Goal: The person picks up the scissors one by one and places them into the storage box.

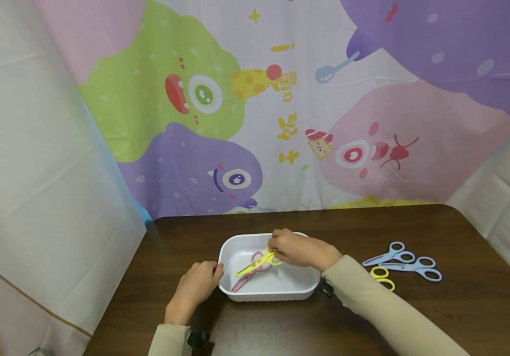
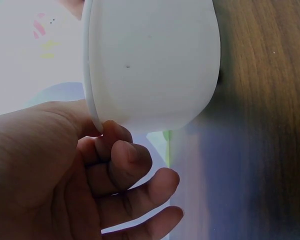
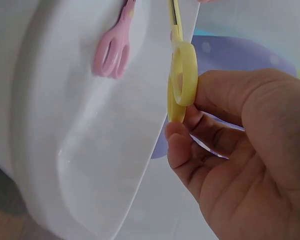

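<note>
A white rectangular tub (image 1: 281,284) stands on the table with pink scissors (image 1: 242,282) lying inside it. Over the tub, my right hand (image 1: 301,248) pinches yellow scissors (image 1: 255,265) by a handle loop, their blades pointing left across the pink pair. In the right wrist view, thumb and fingertips close on the yellow loop (image 3: 189,75), and the pink handles (image 3: 112,52) rest on the tub floor. My left hand (image 1: 196,285) grips the tub's left rim; the left wrist view has thumb and forefinger pinching the rim (image 2: 92,100), other fingers loosely bent outside.
To the right on the brown table (image 1: 277,326) lie two pairs of light-blue scissors (image 1: 415,267) and another yellow pair (image 1: 381,278), partly behind the right sleeve (image 1: 370,301). A cartoon-printed curtain (image 1: 290,188) hangs behind the table's far edge.
</note>
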Tool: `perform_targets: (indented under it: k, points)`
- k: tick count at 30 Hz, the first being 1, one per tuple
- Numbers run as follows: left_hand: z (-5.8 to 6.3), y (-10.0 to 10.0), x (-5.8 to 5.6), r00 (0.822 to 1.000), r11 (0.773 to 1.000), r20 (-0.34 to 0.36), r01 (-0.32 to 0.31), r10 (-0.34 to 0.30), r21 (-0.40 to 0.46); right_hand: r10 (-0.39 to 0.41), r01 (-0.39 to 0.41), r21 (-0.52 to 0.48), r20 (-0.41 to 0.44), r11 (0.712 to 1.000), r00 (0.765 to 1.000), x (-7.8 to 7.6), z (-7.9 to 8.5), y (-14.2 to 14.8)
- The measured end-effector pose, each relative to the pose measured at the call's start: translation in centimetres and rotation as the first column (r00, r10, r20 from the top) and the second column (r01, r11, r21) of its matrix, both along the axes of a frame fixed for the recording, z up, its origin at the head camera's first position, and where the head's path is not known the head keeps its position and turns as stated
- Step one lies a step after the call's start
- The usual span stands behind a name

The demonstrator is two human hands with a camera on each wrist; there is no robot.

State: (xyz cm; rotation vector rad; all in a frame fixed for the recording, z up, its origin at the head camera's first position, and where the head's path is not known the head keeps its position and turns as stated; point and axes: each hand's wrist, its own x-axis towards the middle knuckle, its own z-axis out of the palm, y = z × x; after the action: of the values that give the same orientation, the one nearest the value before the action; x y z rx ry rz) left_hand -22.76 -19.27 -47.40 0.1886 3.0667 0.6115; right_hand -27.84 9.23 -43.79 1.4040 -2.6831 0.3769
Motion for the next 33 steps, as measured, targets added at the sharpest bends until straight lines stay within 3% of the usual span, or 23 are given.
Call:
perform_targets:
  k: [9,14,21,30,33]
  points:
    - [-0.1,-0.1,0.0,1.000,1.000,-0.003,0.003,-0.003,0.006,0.058,-0.057,0.047,0.000,0.997,0.998,-0.1,-0.1,-0.9]
    - [-0.2,-0.1,0.0,1.000,1.000,-0.012,0.004,-0.004,0.001,0.070,-0.075,0.078,0.070,0.994,0.995,-0.2,-0.2,-1.1]
    - [-0.2,-0.1,0.0,1.000,1.000,-0.012,0.002,-0.002,0.001,0.054,-0.066,0.083,0.137,0.994,0.989,-0.4,-0.5,-1.4]
    - [0.0,-0.2,0.0,1.000,1.000,-0.018,0.004,-0.004,0.001,0.020,-0.038,0.120,0.152,0.992,0.988,-0.8,-0.7,-1.9]
    - [-0.1,-0.1,0.0,1.000,1.000,-0.014,0.009,-0.009,-0.001,-0.041,0.010,0.154,0.202,0.988,0.979,-0.9,-0.8,-2.0]
